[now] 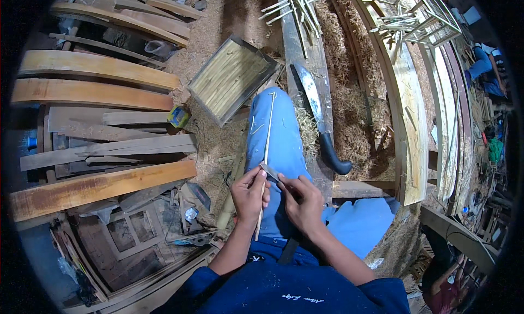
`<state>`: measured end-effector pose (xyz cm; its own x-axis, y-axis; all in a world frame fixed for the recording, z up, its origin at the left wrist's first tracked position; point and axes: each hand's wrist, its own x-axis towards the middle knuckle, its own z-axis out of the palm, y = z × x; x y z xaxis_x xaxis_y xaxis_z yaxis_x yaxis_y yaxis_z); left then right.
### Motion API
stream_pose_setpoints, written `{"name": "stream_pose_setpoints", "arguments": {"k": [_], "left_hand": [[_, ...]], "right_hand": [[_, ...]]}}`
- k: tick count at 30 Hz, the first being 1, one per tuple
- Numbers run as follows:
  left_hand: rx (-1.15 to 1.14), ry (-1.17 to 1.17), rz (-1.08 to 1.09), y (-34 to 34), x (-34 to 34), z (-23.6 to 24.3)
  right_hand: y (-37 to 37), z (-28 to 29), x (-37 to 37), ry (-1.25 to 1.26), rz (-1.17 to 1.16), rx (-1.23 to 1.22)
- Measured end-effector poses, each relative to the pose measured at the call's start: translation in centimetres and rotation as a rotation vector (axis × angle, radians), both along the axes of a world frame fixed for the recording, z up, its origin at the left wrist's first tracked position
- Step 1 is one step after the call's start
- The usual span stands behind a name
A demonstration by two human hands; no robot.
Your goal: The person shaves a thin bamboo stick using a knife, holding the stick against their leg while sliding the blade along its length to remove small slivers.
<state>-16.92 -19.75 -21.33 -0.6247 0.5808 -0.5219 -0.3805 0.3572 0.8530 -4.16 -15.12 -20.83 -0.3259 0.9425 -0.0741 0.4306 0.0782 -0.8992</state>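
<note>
A thin pale stick [268, 128] lies along my thigh in light blue trousers [284, 128]. My left hand [248, 196] is closed on the stick, its thumb at a small metal blade [268, 170]. My right hand [303, 205] grips the blade, whose dark end is between its fingers. The blade rests against the stick. Just right of my thigh, a large curved knife with a black handle [333, 153] lies on a narrow weathered plank [297, 36], beside fine shavings [307, 128].
Boards [93, 90] line the left. A framed slatted tray [229, 79] lies ahead on the shaving-strewn floor [218, 22]. Loose sticks [300, 8] top the plank. Long timbers [409, 139] and bundled sticks [401, 25] stand right. Other people [480, 68] are at the far right edge.
</note>
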Motion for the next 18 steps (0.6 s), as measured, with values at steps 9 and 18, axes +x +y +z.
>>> {"name": "stream_pose_setpoints", "arguments": {"k": [9, 18], "left_hand": [[0.019, 0.008, -0.028, -0.3, 0.4, 0.8], [0.013, -0.021, 0.000, 0.1, 0.7, 1.0]], "right_hand": [[2.6, -1.7, -2.0, -0.036, -0.037, 0.078], [5.3, -1.5, -3.1, -0.096, -0.054, 0.075]]}}
